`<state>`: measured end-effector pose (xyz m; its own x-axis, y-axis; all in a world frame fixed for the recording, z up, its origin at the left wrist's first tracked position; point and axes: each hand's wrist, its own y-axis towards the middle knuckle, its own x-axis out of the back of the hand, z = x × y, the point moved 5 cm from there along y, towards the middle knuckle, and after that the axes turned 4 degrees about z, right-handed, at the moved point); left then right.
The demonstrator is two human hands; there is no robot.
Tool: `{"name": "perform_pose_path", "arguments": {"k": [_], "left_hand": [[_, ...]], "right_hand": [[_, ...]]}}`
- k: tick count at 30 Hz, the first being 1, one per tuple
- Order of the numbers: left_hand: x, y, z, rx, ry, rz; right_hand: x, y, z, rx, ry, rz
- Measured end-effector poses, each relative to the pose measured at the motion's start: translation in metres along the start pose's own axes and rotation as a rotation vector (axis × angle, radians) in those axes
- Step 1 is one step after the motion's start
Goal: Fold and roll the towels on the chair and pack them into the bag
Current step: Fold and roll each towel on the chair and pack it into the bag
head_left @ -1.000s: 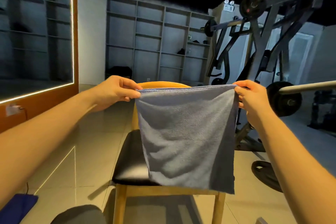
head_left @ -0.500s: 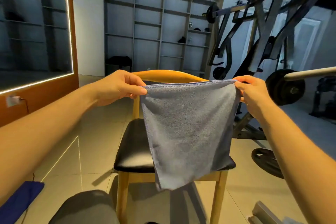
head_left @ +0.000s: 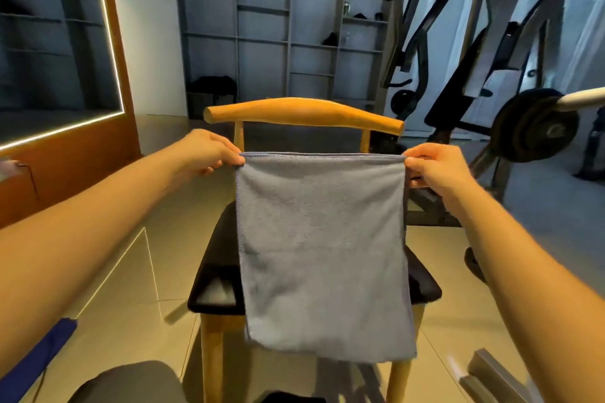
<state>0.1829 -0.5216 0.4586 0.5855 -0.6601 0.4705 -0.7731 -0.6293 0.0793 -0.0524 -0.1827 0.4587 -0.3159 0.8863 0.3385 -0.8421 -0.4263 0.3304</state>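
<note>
A grey towel point(head_left: 322, 249) hangs flat in the air in front of the wooden chair point(head_left: 304, 114), its lower edge level with the front of the black seat point(head_left: 214, 285). My left hand point(head_left: 204, 154) pinches the towel's top left corner. My right hand point(head_left: 435, 167) pinches the top right corner. The top edge is stretched straight between both hands, just below the chair's backrest. The towel hides most of the seat.
A blue fabric item point(head_left: 36, 357) lies on the tiled floor at the lower left. A weight machine with plates point(head_left: 533, 124) stands to the right of the chair. Grey shelves point(head_left: 281, 26) line the back wall. A grey metal part point(head_left: 497, 376) lies at the lower right.
Both hands have lowered the towel toward the chair seat, and the view has tilted downward. The towel hangs straighter and squarer than before.
</note>
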Motion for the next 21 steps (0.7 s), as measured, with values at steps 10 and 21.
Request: {"name": "perform_pose_path", "arguments": {"k": [10,21], "left_hand": [[-0.063,0.108,0.064,0.157,0.027,-0.217],[-0.101,0.175,0.148,0.246,0.197,-0.236]], "right_hand": [[-0.074,0.098,-0.087,-0.214,-0.016,-0.106],[-0.146,0.146,-0.175,-0.239,-0.069,0.069]]}}
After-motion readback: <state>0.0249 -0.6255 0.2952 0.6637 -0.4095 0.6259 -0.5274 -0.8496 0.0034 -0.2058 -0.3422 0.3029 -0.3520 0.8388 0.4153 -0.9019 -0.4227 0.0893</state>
